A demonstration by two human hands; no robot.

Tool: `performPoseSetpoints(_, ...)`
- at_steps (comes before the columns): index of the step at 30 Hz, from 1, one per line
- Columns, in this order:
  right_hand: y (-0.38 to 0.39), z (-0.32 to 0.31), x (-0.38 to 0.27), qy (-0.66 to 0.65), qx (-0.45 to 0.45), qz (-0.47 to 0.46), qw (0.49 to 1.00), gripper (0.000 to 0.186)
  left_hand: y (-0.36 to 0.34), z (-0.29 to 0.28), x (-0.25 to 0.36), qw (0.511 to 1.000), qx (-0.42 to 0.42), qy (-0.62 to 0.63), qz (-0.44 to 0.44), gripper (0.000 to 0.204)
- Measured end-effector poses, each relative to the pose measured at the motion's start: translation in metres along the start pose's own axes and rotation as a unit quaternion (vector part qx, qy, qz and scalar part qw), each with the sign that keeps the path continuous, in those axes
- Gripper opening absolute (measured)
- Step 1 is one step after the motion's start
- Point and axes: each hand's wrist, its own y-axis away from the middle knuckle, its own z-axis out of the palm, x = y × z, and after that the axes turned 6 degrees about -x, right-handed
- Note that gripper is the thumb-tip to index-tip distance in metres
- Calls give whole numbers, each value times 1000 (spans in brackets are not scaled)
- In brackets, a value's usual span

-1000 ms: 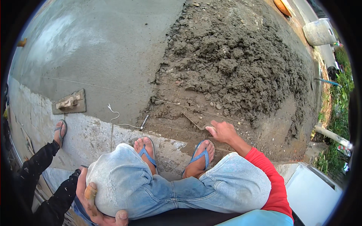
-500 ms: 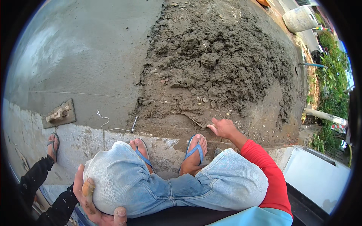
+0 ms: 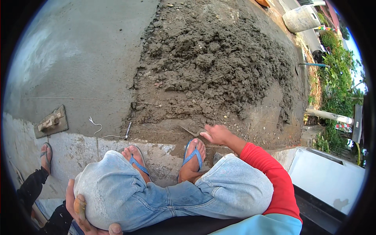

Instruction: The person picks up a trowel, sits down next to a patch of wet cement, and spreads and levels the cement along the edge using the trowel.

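Grey concrete (image 3: 86, 58), smooth and partly shiny, spreads far out to the left of the right hand's grip. Straight beyond that grip lies a broad heap of lumpy mix (image 3: 223, 58), its ragged edge meeting the smooth part. A pale ledge (image 3: 74, 152) runs leftward, a little nearer the body than the grip, and a white box (image 3: 329, 176) stands well to the grip's right. Faded jeans (image 3: 172, 196) cover the person's bent knees, below and left of it. Far beyond the grip, to the right, is a whitish bucket (image 3: 300, 19).

Well to the left, another person's sandalled foot (image 3: 46, 156) is on the ledge; near it a hand float (image 3: 52, 122) lies at the concrete's edge. The left hand (image 3: 80, 219) rests on the left knee, thumb and fingers apart around the cloth. The right hand (image 3: 219, 134) is closed on the handle end of a small trowel (image 3: 190, 131) — the fingers hide most of that end. Its thin blade points left from the grip, low over the dirt; whether it touches, I cannot tell. A short rod (image 3: 128, 130) with white cord lies farther left, and a thin string (image 3: 149, 103) crosses just beyond the grip.
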Motion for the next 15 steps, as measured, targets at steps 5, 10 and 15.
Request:
performPoseSetpoints(5, 55, -1, 77, 107, -43, 95, 989, 55, 4, -4, 2, 999, 5, -30, -25, 87)
performPoseSetpoints(10, 129, -3, 162, 103, -7, 213, 972, 55, -4, -15, 10, 996, -62, -55, 21, 74)
performPoseSetpoints(15, 110, -20, 127, 80, -91, 76, 990, 55, 6, -6, -14, 989, -4, -36, 145, 75)
